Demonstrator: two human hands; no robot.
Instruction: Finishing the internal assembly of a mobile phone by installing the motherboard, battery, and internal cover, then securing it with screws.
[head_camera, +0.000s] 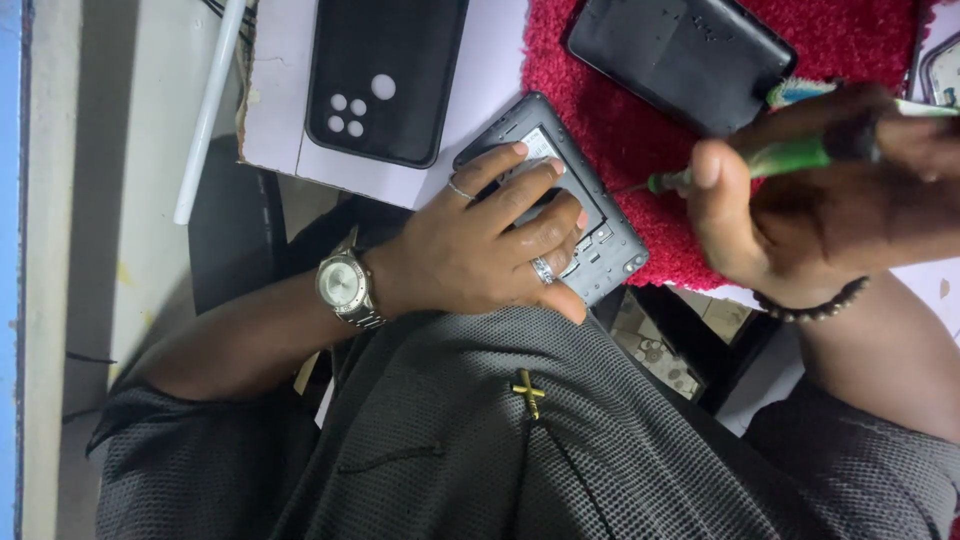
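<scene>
**What the person's got on: watch, rings, beads, grey knit**

Quick rundown of the outfit from the head view. The top is a dark grey, short-sleeved thing with a fine waffle-like knit, and a small gold cross pendant hangs on a thin dark cord down the front. The left hand has a chunky silver wristwatch with a pale round dial and a metal link band, plus two silver rings: a thin one and a wider one. The right hand has a bracelet of small dark beads around the wrist.
</scene>
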